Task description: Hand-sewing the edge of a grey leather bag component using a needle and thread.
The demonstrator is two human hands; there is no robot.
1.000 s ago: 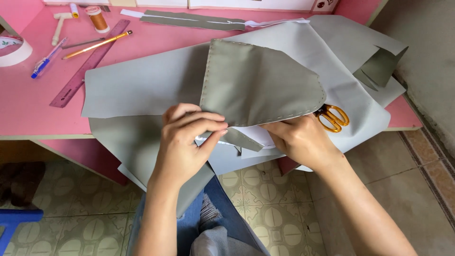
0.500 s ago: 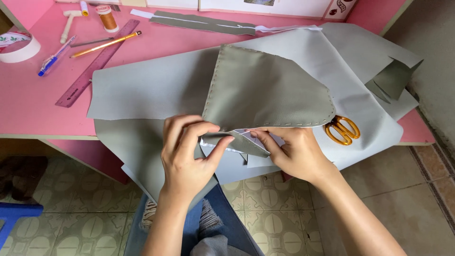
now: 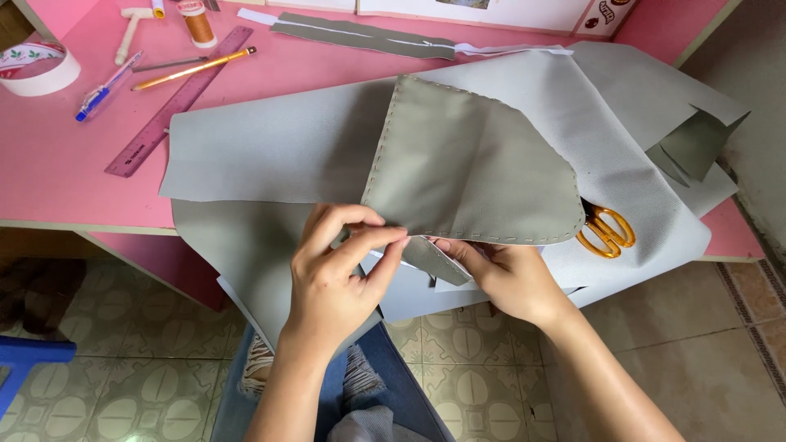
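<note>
A large grey fabric sheet lies over the pink table and hangs off its front edge. On top sits a darker olive-grey stitched piece with a curved corner. My left hand pinches the lower edge of this piece, thumb and fingers closed on it. My right hand holds the fabric from below, beside a small grey flap. Both hands are just in front of the table edge, above my lap.
Orange-handled scissors peek out from under the fabric at right. A purple ruler, yellow pencil, blue pen, thread spool, tape roll and a grey zipper strip lie at the back. Tiled floor below.
The view has shifted slightly. My left hand has moved right along the fabric edge and closed its pinch; my right hand has slid under the stitched piece.
</note>
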